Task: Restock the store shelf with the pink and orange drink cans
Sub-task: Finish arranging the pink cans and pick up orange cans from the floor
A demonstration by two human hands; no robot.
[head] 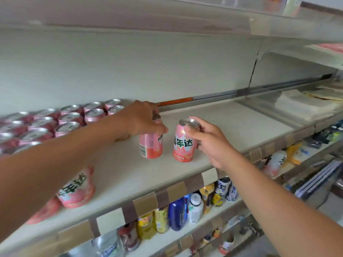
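Step in hand: seat two cans on the shelf [232,127], mid-frame.
Left hand [143,119] grips the left can [151,145] from above. Right hand [204,140] pinches the right can [183,145] at its rim; this can leans slightly.
Judgement: set both bases flat, then slide the cans toward the stocked rows [65,119] at centre left, labels forward.
Cans: pink body, orange base band, silver lid, green lettering.
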